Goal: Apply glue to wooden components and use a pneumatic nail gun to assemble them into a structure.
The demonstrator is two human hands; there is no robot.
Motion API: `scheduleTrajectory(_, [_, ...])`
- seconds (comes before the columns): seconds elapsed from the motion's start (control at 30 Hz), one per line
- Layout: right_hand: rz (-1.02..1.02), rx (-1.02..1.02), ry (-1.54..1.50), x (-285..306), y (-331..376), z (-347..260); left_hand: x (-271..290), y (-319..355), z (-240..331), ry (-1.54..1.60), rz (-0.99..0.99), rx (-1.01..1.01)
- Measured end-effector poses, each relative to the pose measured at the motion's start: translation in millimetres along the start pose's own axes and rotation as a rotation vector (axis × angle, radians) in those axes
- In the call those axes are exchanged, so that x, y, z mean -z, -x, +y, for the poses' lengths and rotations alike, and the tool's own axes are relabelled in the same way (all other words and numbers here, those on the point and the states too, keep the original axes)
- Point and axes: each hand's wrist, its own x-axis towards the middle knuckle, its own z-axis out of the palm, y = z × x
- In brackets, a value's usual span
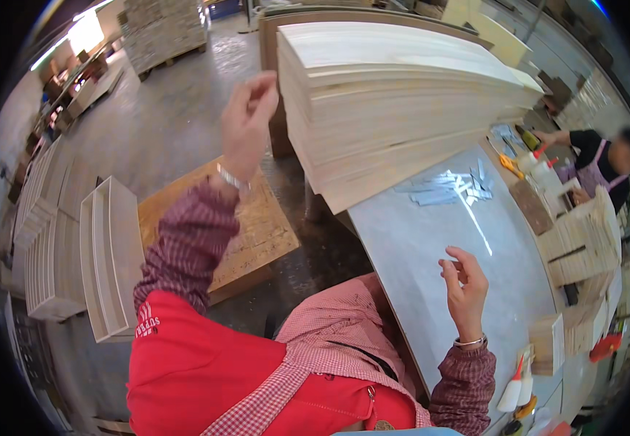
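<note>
Both hands are empty: left hand [248, 123] raised with loose fingers beside one tall stack of boards [395, 102], right hand [466, 287] spread over the grey worktop [431, 247]. Two glue bottles [516, 389] stand near the right wrist.

The apron [206, 370] near the lower edge is bright red, over red-and-white checked sleeves [184, 247]. The stacked boards [395, 94] at the far centre are pale cream. The worktable [438, 254] on the right is pale grey; the glue bottles [516, 389] are white with orange-red caps.
</note>
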Motion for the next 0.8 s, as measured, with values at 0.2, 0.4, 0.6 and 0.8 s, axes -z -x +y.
scheduleTrajectory(0.2, [-0.146, 0.021, -0.145, -39.4, -36.1, -41.9, 7.4, -166.2, -64.6, -0.590, 0.026, -0.325])
scheduleTrajectory(0.4, [-0.205, 0.160, -0.362, -83.5, -102.0, -80.8, 22.9, -231.1, -110.1, -0.591, -0.390, 0.140])
scheduleTrajectory(0.6, [-0.139, 0.048, -0.459, -103.0, -156.4, -117.7, 26.0, -242.0, -86.0, -0.371, -0.600, 0.152])
scheduleTrajectory(0.8, [0.029, -0.080, -0.723, -117.4, -172.6, -136.3, 26.4, -225.3, -63.7, -0.444, -0.644, 0.168])
